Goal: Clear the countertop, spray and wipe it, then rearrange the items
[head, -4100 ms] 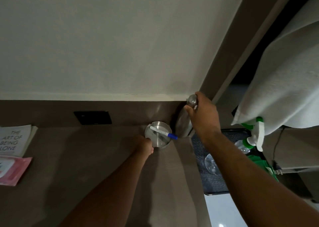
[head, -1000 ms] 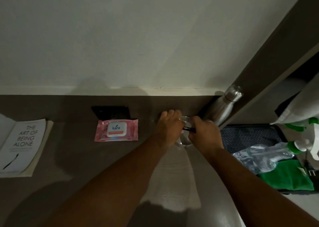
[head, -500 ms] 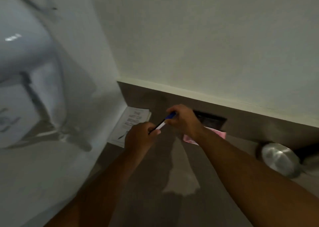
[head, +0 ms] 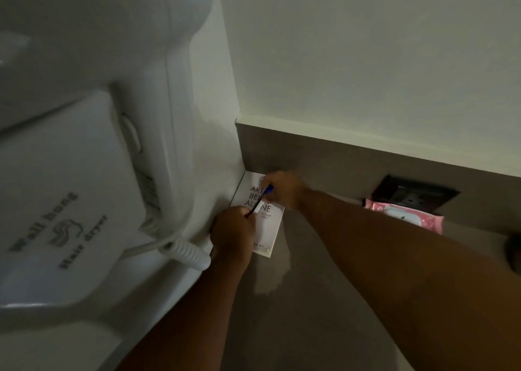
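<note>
A white book [head: 269, 224] with dark title letters lies in the far left corner of the brown countertop [head: 310, 300]. Just above it, both hands hold a white pen with a blue cap [head: 260, 200]. My left hand [head: 234, 235] grips the pen's dark lower end. My right hand [head: 282, 188] pinches the blue cap end over the book's top. A pink wipes pack [head: 406, 214] lies against the back wall to the right.
A white wall-hung hair dryer [head: 84, 173] with a coiled cord [head: 183, 253] fills the left side, close to my left hand. A black wall socket [head: 414, 193] sits behind the wipes pack. A dark round object [head: 514, 253] shows at the right edge.
My view has swung further left and the hands have carried the pen to above the book in the corner. The steel cup has left the view.
</note>
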A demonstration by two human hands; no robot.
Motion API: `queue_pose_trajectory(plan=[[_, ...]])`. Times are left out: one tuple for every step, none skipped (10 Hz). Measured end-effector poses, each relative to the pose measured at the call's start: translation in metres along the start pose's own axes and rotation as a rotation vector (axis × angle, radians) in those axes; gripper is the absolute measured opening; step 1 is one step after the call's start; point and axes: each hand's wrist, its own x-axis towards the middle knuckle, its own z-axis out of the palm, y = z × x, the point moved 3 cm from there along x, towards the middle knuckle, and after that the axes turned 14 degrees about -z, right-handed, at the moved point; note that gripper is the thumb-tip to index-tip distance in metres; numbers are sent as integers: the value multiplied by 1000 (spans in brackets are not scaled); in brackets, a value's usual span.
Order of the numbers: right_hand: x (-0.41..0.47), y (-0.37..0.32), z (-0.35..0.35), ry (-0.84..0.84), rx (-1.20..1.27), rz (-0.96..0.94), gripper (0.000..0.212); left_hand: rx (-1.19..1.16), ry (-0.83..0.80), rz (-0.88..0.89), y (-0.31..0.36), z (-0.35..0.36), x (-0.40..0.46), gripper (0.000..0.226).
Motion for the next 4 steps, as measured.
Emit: queue_pose_trajectory(plan=[[-27, -19, -29, 161, 40, 5, 41, -12, 20, -3, 0, 0, -1, 29], [-61, -48, -67, 391, 103, -46, 38, 24, -1, 22, 4, -5, -10, 37], [-148, -98, -165, 876, 312, -302, 22, 139, 15, -5, 12, -22, -23, 50], [-215, -132, -230, 1021, 332, -552, 19, 176, 35, -16, 20, -35, -35, 53]])
